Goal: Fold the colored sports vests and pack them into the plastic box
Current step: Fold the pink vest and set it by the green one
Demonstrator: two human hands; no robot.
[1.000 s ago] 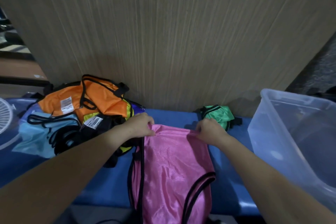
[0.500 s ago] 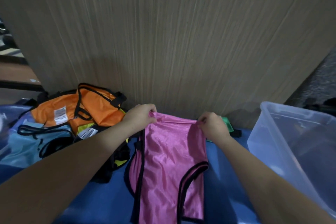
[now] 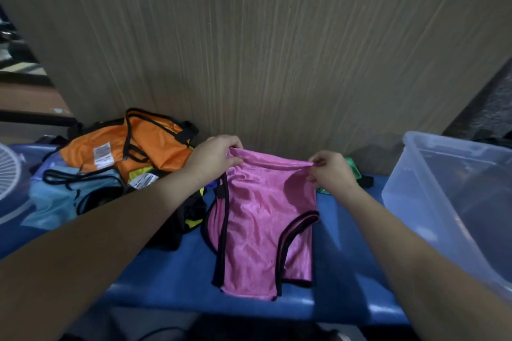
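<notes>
- Behind everything stands a tall wood-grain panel (image 3: pixel 277 50), with a blue padded surface (image 3: pixel 171 271) in front of it where the work is done.
- The left hand (image 3: pixel 213 159) pinches one upper corner of a shiny pink sports vest with black trim (image 3: pixel 257 230); fingers and thumb are curled round the cloth.
- The right hand (image 3: pixel 331 171) pinches the other upper corner, so the top edge is stretched between the two hands.
- Below both hands the vest hangs down, and its lower part lies on the blue surface (folded lengthwise, as far as can be seen).
- Left of the left hand lies a heap of vests: an orange vest with a white label (image 3: pixel 144 147) on top, a light blue vest (image 3: pixel 63 196) beside it.
- Just behind the right hand a green vest (image 3: pixel 353 169) shows in part.
- Right of the right hand stands a clear plastic box (image 3: pixel 443 202), well apart from the pink vest.
</notes>
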